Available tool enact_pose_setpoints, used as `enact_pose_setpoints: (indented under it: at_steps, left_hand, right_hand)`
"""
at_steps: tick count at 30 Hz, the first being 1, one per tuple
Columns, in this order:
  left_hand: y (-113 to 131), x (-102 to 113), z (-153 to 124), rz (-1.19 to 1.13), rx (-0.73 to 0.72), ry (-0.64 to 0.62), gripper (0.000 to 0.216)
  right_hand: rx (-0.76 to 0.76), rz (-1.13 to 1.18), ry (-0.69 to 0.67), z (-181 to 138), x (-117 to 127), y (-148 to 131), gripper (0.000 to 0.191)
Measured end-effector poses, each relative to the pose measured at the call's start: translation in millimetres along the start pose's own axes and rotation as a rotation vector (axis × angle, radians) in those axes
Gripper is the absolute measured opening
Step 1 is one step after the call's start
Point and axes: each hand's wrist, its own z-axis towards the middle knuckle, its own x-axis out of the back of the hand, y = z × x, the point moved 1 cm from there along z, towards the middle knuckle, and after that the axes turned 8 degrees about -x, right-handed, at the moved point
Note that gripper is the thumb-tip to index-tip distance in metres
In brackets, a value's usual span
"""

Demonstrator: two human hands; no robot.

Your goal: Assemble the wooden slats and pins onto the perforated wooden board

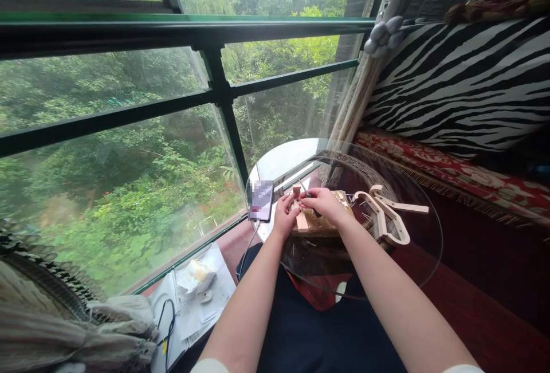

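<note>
My left hand is closed on a pale wooden piece, its fingers pressed against the side. In my right hand is a slim screwdriver; the metal shaft points up and left, and part of the dark handle shows below the fingers. Both hands meet over a brown board on a round glass table. The fingers hide where the tool and the wood come together. Right of the board lie curved pale wooden parts and a straight wooden strip.
A phone with a cable lies at the table's left edge. Small metal pieces are scattered by the board. Low on the left, papers hold a crumpled wrapper and a black cable. Windows stand ahead; a zebra-striped cover is at right.
</note>
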Motion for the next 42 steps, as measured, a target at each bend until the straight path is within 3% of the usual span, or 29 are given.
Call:
enact_pose_setpoints:
  at_steps: [8, 23, 32, 42]
  left_hand:
    - [-3, 1, -1, 0.009, 0.003, -0.016, 0.049]
    - [0, 1, -1, 0.026, -0.003, -0.025, 0.049]
    - [-1, 1, -1, 0.013, -0.004, -0.022, 0.047]
    - [-1, 0, 0, 0.040, 0.045, -0.037, 0.049]
  right_hand:
    - [0.013, 0.095, 0.066, 3, -7, 1, 0.016]
    - [0.149, -0.343, 0.219, 11, -7, 1, 0.014]
    - [0.177, -0.563, 0.226, 10, -9, -7, 0.012]
    - [0.163, -0.625, 0.133, 12, -12, -13, 0.011]
